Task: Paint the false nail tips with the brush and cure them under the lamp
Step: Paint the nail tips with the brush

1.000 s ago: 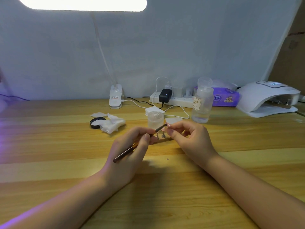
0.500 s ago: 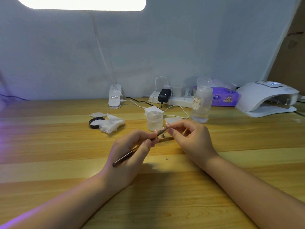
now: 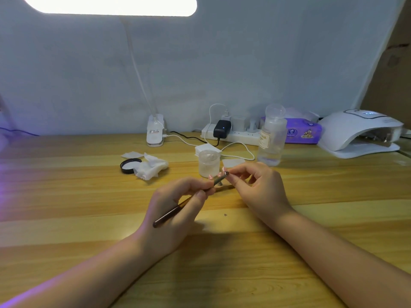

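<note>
My left hand (image 3: 175, 210) grips a dark, thin brush (image 3: 171, 213) like a pen, its tip pointing up and right. The tip meets the pink false nail tips (image 3: 219, 174) on small stands, which my right hand (image 3: 255, 187) pinches between thumb and fingers just above the table. Both hands are at the middle of the wooden table (image 3: 66, 196). The white curing lamp (image 3: 358, 134) stands at the far right, its opening facing left.
Behind the hands stand a small frosted jar (image 3: 209, 163) and a clear bottle (image 3: 272, 138). A black lid (image 3: 130, 165) and crumpled wipes (image 3: 151, 166) lie to the left. A power strip (image 3: 233, 133) with cables, a purple tissue pack (image 3: 303, 133) and a desk-lamp base (image 3: 155, 132) line the wall.
My left hand has slid up the brush toward its tip, and the brush tip has moved closer to the nail tips in my right hand. The right hand has barely moved.
</note>
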The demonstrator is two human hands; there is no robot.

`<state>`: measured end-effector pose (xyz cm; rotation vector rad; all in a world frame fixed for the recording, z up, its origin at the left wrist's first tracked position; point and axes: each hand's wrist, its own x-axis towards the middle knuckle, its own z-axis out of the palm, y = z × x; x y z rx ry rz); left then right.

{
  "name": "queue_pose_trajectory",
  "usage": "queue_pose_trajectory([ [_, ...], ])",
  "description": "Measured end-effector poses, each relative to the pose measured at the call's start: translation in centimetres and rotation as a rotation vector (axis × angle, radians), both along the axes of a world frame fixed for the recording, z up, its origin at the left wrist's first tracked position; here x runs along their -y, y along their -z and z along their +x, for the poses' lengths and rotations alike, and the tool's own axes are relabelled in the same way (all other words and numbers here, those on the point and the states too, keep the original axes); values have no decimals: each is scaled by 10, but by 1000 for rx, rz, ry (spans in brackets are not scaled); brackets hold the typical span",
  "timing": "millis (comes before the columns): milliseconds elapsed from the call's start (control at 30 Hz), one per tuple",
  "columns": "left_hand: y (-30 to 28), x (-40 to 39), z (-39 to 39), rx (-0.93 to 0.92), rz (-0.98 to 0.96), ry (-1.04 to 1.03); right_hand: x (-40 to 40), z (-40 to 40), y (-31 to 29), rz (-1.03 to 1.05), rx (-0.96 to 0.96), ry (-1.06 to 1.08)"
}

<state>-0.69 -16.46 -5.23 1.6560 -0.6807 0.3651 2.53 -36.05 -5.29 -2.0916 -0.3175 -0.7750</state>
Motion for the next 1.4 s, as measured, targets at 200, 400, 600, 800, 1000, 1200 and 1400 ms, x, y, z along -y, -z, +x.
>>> queue_pose_trajectory([
  [200, 0, -1, 2, 27, 40, -64, -1, -1, -2, -30, 8, 16],
  [400, 0, -1, 0, 39, 108, -36, -2, -3, -2, -79, 6, 25],
  [600, -2, -2, -2, -7, -9, -44, -1, 0, -1, -39, 2, 52],
  [800, -1, 2, 0, 34, 69, -86, -1, 0, 0, -59, 5, 48],
  [1000, -1, -3, -2, -15, 27, -50, -2, 0, 1, -35, 8, 45],
  [1200, 0, -2, 1, 5, 71, -65, -2, 1, 1, -37, 0, 36],
  [1400, 2, -5, 1, -45, 123, -67, -2, 0, 2, 12, -18, -14],
])
